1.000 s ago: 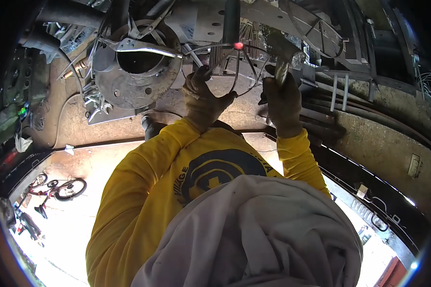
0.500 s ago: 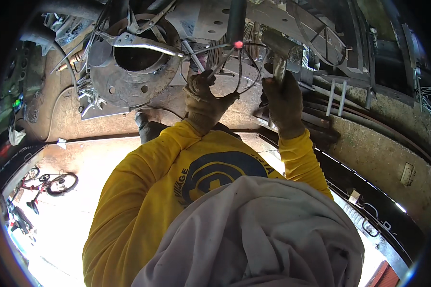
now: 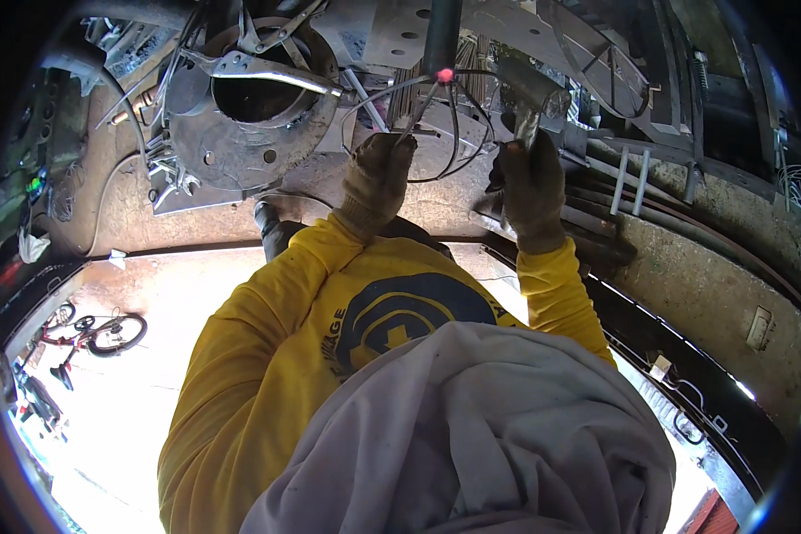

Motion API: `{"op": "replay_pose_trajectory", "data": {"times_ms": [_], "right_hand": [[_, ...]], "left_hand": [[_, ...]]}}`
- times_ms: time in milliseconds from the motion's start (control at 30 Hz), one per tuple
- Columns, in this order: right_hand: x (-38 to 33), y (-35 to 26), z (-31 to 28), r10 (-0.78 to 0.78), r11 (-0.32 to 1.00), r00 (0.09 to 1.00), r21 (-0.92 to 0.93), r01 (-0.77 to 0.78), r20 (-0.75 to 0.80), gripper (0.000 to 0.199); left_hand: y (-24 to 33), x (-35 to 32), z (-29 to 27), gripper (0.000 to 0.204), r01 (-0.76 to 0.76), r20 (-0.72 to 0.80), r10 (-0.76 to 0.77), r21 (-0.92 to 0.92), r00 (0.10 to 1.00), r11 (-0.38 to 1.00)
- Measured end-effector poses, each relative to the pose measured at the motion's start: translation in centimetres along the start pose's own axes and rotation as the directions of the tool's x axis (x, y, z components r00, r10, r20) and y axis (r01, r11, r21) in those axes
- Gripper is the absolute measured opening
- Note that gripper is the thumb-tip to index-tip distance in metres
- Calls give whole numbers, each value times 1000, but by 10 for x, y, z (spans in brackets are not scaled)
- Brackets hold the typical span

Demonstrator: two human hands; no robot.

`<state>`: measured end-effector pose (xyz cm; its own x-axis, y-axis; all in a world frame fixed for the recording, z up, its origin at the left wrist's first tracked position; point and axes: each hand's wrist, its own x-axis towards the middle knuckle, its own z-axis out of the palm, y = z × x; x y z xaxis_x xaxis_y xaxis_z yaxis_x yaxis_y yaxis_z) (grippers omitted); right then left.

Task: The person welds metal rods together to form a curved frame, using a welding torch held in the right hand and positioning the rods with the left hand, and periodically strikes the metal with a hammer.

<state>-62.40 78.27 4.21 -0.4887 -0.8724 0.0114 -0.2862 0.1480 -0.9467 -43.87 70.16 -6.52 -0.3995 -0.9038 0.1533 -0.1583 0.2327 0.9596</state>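
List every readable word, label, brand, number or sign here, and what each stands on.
Yellow sweater: dark lettering around a dark round emblem, wording not copied here; pale cloth covers part.
Hammer in the right hand: no readable marking.
Pale rectangular plate: any marking too small to read.

My brown-gloved left hand [image 3: 376,182] grips a thin rod [image 3: 417,116] of a dark, curved metal frame [image 3: 456,126], its red-glowing joint [image 3: 444,76] beside the near end of a dark cylindrical steel bar [image 3: 442,37]. My brown-gloved right hand [image 3: 533,191] holds a dark, block-headed hammer [image 3: 534,87]. Far left, silver long-handled pliers [image 3: 267,73] extend over a round grey steel flange [image 3: 236,158].
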Motion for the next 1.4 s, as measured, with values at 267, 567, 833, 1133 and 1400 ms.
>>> {"op": "replay_pose_trajectory", "data": {"times_ms": [267,567,833,1133,1400], "right_hand": [[-2,-62,4,-83,982,995,-164,90,49,27],[4,-60,16,-39,868,994,-490,84,103,27],[-6,-61,17,87,971,995,-226,-74,50,26],[-4,-50,13,154,964,986,-227,-137,61,29],[-7,-67,16,-138,906,989,-397,147,51,31]], "left_hand": [[-3,3,1,24,-44,-65,49,85,997,995],[-2,2,0,16,-78,-118,98,165,988,983],[-6,3,5,19,-106,-194,139,173,971,979],[5,-1,-6,23,-69,-79,68,-14,995,998],[7,0,-6,21,-61,-82,61,3,995,998]]}}
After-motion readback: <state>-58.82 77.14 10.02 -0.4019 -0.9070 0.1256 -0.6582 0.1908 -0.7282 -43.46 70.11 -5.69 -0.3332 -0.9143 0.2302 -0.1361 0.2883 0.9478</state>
